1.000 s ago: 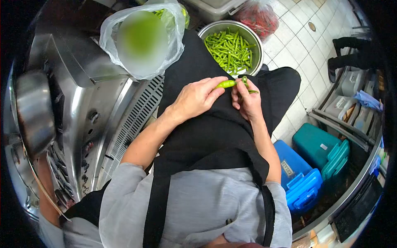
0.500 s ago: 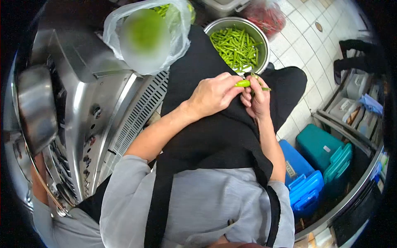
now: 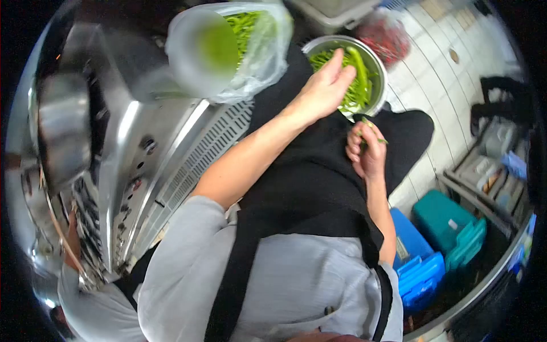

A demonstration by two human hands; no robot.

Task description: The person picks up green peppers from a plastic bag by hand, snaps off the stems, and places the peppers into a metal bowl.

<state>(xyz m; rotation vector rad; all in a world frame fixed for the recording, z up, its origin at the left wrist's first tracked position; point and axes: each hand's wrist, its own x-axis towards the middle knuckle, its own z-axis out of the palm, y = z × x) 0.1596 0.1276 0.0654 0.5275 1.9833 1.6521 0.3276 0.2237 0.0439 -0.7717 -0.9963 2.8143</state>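
Note:
My left hand (image 3: 326, 90) reaches over the metal bowl (image 3: 383, 94), fingers stretched out and thumb apart from them. A long green chili pepper (image 3: 360, 71) shows just beyond its thumb, apparently loose above the pile. Many thin green chili peppers (image 3: 356, 94) fill the bowl. My right hand (image 3: 367, 149) is curled closed above my lap, nearer to me than the bowl. Small green stems (image 3: 366, 122) poke out between its fingers. A clear plastic bag (image 3: 273, 68) with more green peppers (image 3: 244, 31) lies left of the bowl, partly blurred.
A bag of red peppers (image 3: 384, 37) sits on the tiled floor (image 3: 424, 74) behind the bowl. Steel cooking equipment (image 3: 122, 154) lines the left, where another person's sleeve (image 3: 94, 305) shows. Blue (image 3: 419, 256) and teal (image 3: 447, 219) bins stand at right.
My left hand has moved from beside my right hand, forward over the bowl, and the green chili pepper is now over the pile. The right hand stays closed near my lap. The view has shifted slightly.

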